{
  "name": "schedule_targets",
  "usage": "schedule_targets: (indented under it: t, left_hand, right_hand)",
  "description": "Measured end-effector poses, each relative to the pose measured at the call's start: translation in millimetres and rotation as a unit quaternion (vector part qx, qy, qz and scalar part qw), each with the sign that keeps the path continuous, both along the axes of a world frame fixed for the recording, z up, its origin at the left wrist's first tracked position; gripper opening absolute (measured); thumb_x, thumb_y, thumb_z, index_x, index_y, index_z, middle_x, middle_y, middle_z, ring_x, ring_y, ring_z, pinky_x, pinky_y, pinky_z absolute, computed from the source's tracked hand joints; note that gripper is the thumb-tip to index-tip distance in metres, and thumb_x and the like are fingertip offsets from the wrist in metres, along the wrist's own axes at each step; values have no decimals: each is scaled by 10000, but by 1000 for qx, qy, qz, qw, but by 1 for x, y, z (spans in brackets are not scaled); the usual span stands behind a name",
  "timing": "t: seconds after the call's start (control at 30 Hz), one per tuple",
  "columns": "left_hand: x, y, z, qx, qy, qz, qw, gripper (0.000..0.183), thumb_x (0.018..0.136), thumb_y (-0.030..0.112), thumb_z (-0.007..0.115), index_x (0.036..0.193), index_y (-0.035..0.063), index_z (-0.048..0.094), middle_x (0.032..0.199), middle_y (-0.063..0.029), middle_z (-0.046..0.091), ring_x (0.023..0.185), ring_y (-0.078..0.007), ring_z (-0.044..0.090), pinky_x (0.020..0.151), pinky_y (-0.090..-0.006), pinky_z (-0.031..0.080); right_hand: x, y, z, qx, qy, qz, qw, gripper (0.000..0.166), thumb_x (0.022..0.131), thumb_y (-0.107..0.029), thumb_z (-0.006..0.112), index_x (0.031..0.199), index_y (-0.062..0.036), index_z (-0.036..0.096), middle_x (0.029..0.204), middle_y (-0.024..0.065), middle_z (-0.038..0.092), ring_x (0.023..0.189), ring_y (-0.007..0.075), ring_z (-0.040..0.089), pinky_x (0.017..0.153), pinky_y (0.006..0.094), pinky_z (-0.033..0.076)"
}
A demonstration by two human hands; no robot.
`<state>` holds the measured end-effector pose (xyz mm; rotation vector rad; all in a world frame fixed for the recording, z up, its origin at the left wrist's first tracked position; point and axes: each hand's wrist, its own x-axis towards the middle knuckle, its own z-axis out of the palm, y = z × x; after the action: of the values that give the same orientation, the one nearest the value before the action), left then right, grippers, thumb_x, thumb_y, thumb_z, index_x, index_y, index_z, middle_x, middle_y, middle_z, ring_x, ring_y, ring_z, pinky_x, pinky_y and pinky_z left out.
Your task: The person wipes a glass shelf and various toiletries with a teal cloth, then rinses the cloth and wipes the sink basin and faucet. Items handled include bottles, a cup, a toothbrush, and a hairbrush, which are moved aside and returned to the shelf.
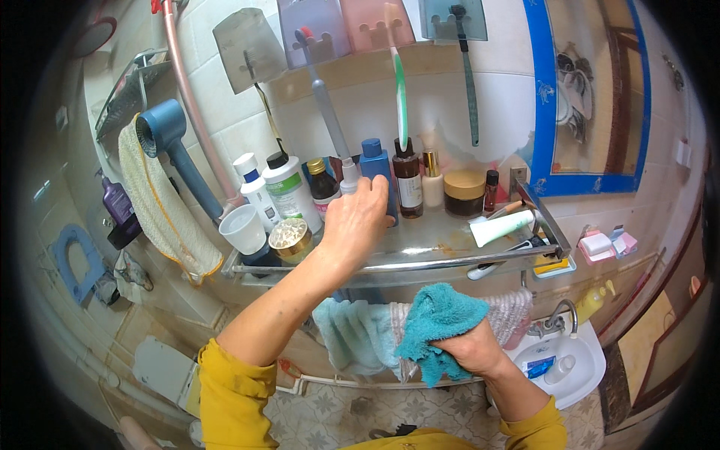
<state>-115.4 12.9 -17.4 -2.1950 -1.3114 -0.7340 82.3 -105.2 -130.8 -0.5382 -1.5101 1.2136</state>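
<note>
My left hand (360,216) reaches over the rail of a glass wall shelf (416,247), its fingers at a blue bottle (376,160); whether they grip it is hidden by the hand. Close by stand a small pump or spray bottle (350,173), a dark bottle with a gold cap (323,183) and a brown bottle (409,183). In my right hand (475,349) a bunched teal cloth (436,326) is held below the shelf rail, in front of hanging towels (360,332). A white tube (500,228) lies at the shelf's right end.
Toothbrushes (400,95) hang from cup holders above the shelf. A clear plastic cup (243,229) and a gold-lidded jar (289,239) stand at its left end. A blue hair dryer (180,152) hangs at left. At right are a blue-framed mirror (543,112) and a washbasin (590,377).
</note>
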Motion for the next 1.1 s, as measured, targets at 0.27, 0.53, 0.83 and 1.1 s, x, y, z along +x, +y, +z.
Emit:
schedule_targets:
  t: [0.27, 0.53, 0.83, 1.1]
  left_hand:
    - [1, 15, 6, -18, 55, 72, 996, 351, 806, 255, 758, 978, -6, 597, 904, -203, 654, 798, -399, 680, 678, -471, 550]
    - [40, 9, 41, 41, -136, -35, 989, 513, 860, 252, 683, 1269, 6, 496, 1122, -233, 535, 898, -441, 638, 764, -519, 527]
    - [46, 7, 33, -52, -209, -88, 973, 532, 822, 303, 711, 1245, 48, 513, 1091, -185, 567, 806, -321, 655, 774, -440, 513]
    - [9, -29, 12, -99, -343, -249, 900, 390, 870, 96, 717, 1177, 34, 484, 1031, -37, 530, 794, -87, 562, 696, -231, 472]
  right_hand:
    - [5, 0, -7, 26, 4, -6, 1000, 329, 773, 37, 713, 1093, 9, 641, 1015, 66, 688, 929, 160, 647, 834, 312, 520]
    - [11, -5, -11, -36, 63, -9, 997, 260, 794, 32, 688, 1050, -1, 657, 1000, 56, 685, 923, 150, 636, 830, 306, 508]
    - [26, -14, -15, -1, 99, -83, 992, 275, 786, 23, 690, 1059, -2, 675, 1068, 73, 670, 1017, 188, 615, 940, 339, 465]
    - [24, -18, 3, 136, 27, -150, 979, 386, 835, -23, 690, 1199, 39, 580, 1078, 118, 669, 926, 200, 674, 843, 334, 554]
